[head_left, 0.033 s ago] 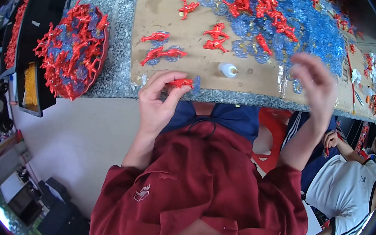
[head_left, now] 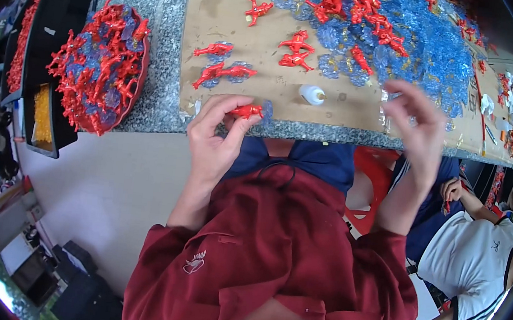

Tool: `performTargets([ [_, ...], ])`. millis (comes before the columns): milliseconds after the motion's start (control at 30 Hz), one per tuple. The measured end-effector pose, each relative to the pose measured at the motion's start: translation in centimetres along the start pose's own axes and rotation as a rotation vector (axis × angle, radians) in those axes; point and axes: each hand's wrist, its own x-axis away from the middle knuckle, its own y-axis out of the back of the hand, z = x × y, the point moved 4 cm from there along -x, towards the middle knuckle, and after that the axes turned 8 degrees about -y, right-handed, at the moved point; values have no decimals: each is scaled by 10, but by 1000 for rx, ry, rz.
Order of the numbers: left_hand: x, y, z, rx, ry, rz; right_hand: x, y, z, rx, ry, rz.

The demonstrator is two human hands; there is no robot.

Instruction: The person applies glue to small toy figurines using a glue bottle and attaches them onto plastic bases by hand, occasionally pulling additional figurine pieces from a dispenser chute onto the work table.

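Observation:
My left hand (head_left: 215, 127) is closed at the table's front edge, pinching a small red plastic figurine (head_left: 247, 111) between thumb and fingers. A clear blue base (head_left: 267, 112) sits at the figurine's right end. Raised over the right part of the cardboard, my right hand (head_left: 421, 124) has its fingers bent and apart, slightly blurred, and nothing shows in it. Between the hands is a small white bottle (head_left: 310, 94) with a narrow tip. Beyond my left hand lie red figurines on blue bases (head_left: 223, 75); others (head_left: 295, 50) lie further right.
A large heap of clear blue bases (head_left: 427, 50) covers the far right, with red figurines (head_left: 354, 8) on it. At left stand a red bowl (head_left: 142, 79) piled with figurines and black bins (head_left: 60, 33). Another person (head_left: 472, 251) sits close on my right.
My right hand has moved a little to the left and slightly nearer, away from the blue heap. My left hand keeps its hold on the figurine.

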Motion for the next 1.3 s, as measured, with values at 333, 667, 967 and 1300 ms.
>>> performTargets([
  [333,-23,9,-5,-697,-383,-49,21,-92,3,36,60,-22],
  [667,-63,16,2,-873,-560,-58,12,-113,-2,68,108,-85],
  [967,-51,-22,-33,-870,-673,-62,21,-88,-3,152,393,-275],
  [1300,-53,-64,4,-602,-205,118,36,-70,-27,-91,108,-165],
])
